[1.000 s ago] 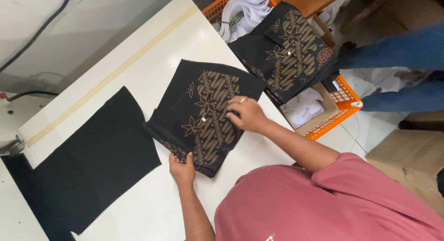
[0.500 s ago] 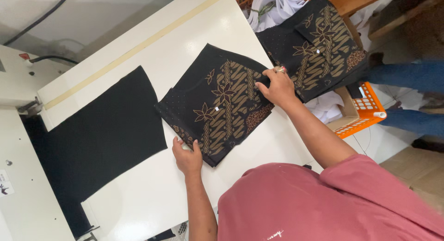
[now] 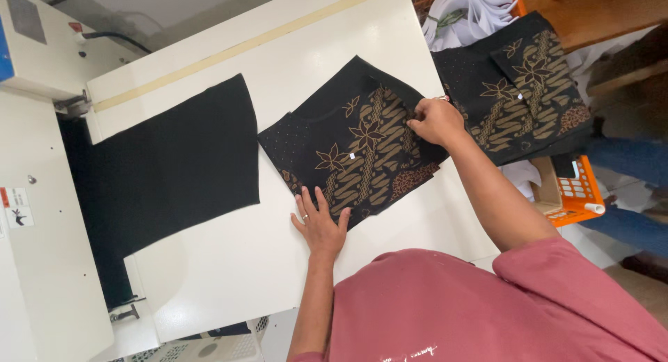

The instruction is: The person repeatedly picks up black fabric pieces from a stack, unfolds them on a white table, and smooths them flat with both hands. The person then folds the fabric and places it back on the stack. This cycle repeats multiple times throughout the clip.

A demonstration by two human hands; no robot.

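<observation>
A black cloth piece printed with brown flowers and bands is lying flat on the white desk, near its middle and turned at an angle to the desk edge. Its surface is looking smooth and thin, part dotted, part densely patterned, and its outline is roughly four-sided with one curved side.

The left hand is resting palm down on the near corner of this piece, fingers spread and pressing the cloth flat against the desk. The right hand is sitting at the far edge of the same piece, fingers bunched together and pinching the cloth edge.

A plain black cloth panel, matte and unpatterned, is lying well apart to the left, its far end running under a white machine. A stack of matching patterned pieces is lying just beyond the right hand, overhanging the desk edge. An orange plastic basket is standing below it, and white cloth is piled in another orange crate nearby. The person is wearing a pink shirt.
</observation>
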